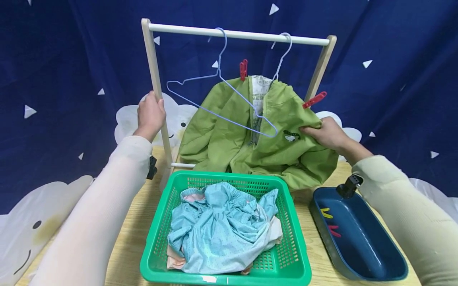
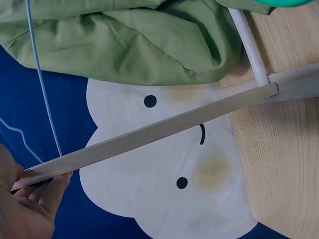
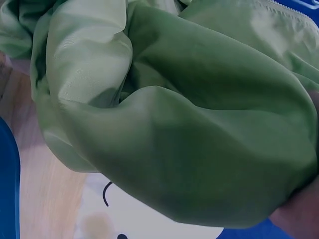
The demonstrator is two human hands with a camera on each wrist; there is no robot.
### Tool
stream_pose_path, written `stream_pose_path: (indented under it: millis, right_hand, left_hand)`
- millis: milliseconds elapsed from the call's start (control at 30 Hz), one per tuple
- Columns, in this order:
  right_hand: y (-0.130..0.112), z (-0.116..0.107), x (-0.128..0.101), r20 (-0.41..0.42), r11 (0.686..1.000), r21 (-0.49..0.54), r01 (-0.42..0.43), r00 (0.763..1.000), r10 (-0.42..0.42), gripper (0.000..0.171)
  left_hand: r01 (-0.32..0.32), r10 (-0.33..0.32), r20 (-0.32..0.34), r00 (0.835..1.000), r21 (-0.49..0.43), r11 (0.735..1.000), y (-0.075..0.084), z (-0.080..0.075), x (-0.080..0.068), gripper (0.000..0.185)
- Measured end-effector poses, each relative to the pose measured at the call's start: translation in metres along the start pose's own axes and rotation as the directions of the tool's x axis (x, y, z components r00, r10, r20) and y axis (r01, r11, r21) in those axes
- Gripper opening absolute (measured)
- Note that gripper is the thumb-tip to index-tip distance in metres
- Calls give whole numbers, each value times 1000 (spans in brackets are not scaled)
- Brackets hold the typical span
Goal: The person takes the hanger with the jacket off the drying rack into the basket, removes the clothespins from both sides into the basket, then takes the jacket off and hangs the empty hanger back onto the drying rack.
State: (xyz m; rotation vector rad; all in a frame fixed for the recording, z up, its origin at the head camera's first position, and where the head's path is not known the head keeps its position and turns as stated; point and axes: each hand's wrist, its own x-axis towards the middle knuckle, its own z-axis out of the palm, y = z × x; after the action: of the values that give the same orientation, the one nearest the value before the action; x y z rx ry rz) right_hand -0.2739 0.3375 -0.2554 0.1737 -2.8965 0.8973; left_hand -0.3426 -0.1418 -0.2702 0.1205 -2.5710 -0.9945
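Note:
My left hand [image 1: 152, 115] grips the left wooden post [image 1: 150, 59] of a small clothes rack, its fingers wrapped round the wood in the left wrist view. A green hooded jacket [image 1: 222, 123] hangs from the rack's white bar [image 1: 250, 35] on a white hanger [image 1: 280, 59]. Red clothespins [image 1: 243, 70] sit at both its shoulders. With my right hand [image 1: 330, 133] I pinch the jacket's side near the sleeve, below the right clothespin [image 1: 315, 99]. A bare blue wire hanger [image 1: 219, 59] hangs left of centre, overlapping the jacket's front.
In front of the rack stands a green basket [image 1: 300, 254] holding a crumpled light blue garment [image 1: 218, 226] over peach cloth. To its right is a dark blue tub [image 1: 372, 238] with a yellow clothespin [image 1: 326, 213] and a red one inside. A blue curtain [image 1: 71, 119] hangs behind.

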Motion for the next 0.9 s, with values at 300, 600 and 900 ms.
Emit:
stream_pose_path:
  millis: [300,600,900]
  right_hand:
    - [2,6,1,-109,1000,12,27,994,-25,29]
    - [3,1,-1,-140,1000,20,-10,990,13,39]
    - [15,-2,-10,-182,1000,21,1,983,3,42]
  left_hand:
    - [5,-6,-31,1000,-17,1000,-16,10,-7,29]
    - [16,-16,-22,1000,-24,1000,-20,15,-10,29]
    - [11,-12,-29,1000,-30,999,-21,16,-10,28]
